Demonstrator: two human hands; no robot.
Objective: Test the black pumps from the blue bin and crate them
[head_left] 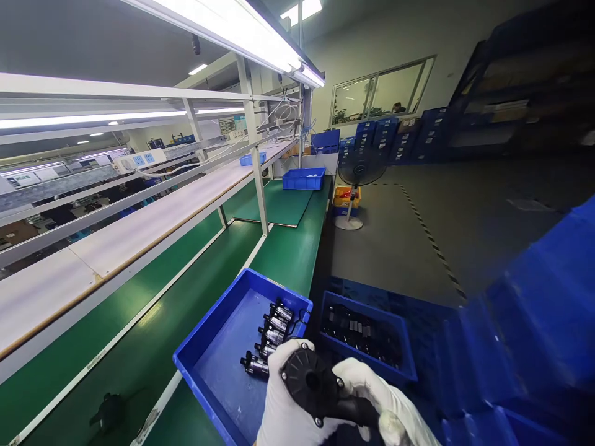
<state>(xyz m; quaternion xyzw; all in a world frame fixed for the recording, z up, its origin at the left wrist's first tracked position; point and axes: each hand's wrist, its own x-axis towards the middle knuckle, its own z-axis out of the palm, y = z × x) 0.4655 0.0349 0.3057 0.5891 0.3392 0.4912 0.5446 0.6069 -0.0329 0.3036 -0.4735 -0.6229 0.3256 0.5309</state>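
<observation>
A black round housing (pixel 302 381) is sitting at about six o'clock in the view, held between two white-gloved hands. The left hand (pixel 281 402) is gripping its rim from nine o'clock, and the right hand (pixel 388 396) is clasping the stubby neck (pixel 354 409) at four o'clock, both clamped on the part. It is looking like moulded plastic, so probably stiff, fairly light and a little slick under fabric gloves, and not especially fragile. The rim and neck are seemingly offering the surest hold, clear of the screw heads (pixel 318 422). At ten o'clock from it, a blue tray (pixel 223 362) is holding clear-and-black cylinders (pixel 274 331); at two o'clock, a blue bin (pixel 408 347) is holding dark parts (pixel 357 331). Towards twelve, a green workbench (pixel 292 260) is stretching away.
</observation>
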